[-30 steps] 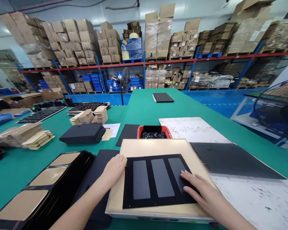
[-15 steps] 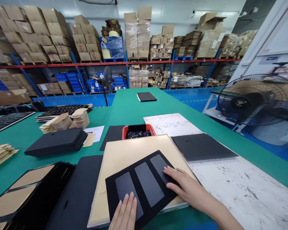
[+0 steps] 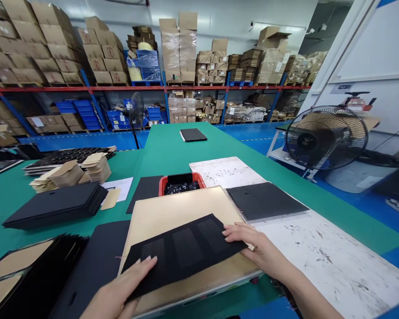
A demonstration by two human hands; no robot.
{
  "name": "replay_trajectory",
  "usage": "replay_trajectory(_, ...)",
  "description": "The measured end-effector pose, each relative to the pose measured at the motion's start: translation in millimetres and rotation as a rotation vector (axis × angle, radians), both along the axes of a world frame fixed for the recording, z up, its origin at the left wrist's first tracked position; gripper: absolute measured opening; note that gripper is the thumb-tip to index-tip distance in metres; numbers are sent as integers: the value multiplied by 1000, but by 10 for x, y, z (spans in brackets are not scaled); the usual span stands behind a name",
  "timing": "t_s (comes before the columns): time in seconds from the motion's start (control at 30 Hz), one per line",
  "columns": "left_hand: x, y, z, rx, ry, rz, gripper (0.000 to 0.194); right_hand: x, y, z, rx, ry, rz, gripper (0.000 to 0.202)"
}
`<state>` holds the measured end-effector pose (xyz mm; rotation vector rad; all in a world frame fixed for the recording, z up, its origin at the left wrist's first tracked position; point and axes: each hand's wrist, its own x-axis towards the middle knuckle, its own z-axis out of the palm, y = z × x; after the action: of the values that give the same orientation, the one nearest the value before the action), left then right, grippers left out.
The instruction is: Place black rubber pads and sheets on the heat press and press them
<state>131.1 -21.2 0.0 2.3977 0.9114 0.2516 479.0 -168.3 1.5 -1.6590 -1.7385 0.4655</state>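
Note:
A thin black sheet (image 3: 182, 248) with three faintly glossy rectangular panels is tilted over a beige board (image 3: 176, 201), its near edge seemingly raised. My left hand (image 3: 128, 281) grips its left end, fingers on top and thumb underneath. At the right end, my right hand (image 3: 249, 239) holds the edge between fingers and thumb. Left of the board lies a larger dark panel (image 3: 93, 266) with a small slot. Beyond the board's far edge stands a red basket (image 3: 162, 186) holding small shiny black pieces.
Black panels are stacked (image 3: 53, 204) at left, near piles of tan card pieces (image 3: 98, 168). Another black panel (image 3: 266, 201) rests on a stained white board (image 3: 319, 252) at right. A large fan (image 3: 326, 137) stands beyond the green table (image 3: 166, 150).
Both hands have gone from lying on the sheet to gripping its ends. The sheet has turned and tilted, and its panels look darker. The view has shifted slightly right.

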Motion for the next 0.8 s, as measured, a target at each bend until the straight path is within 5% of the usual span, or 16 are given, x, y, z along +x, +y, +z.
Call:
replay_trajectory(0.1,34,176,252,-1,-180,211,46,-15,115,109,151,185,-101,15)
replay_trajectory(0.2,230,341,542,21,-306,414,59,37,302,284,119,305,-239,23)
replay_trajectory(0.3,502,514,625,-82,-310,415,61,172,568,309,14,414,-307,32)
replay_trajectory(0.4,677,654,346,-158,-278,394,67,295,797,96,-62,308,-387,45)
replay_trajectory(0.47,704,672,52,48,-162,352,70,318,861,-117,-91,44,-402,59)
replay_trajectory(0.57,670,564,-304,184,61,71,67,261,831,-408,-176,-345,-230,69)
replay_trajectory(0.63,650,445,-407,185,190,-44,71,197,777,-534,-229,-493,-142,71)
replay_trajectory(0.8,663,173,-389,189,317,-25,87,80,662,-574,-249,-645,-165,80)
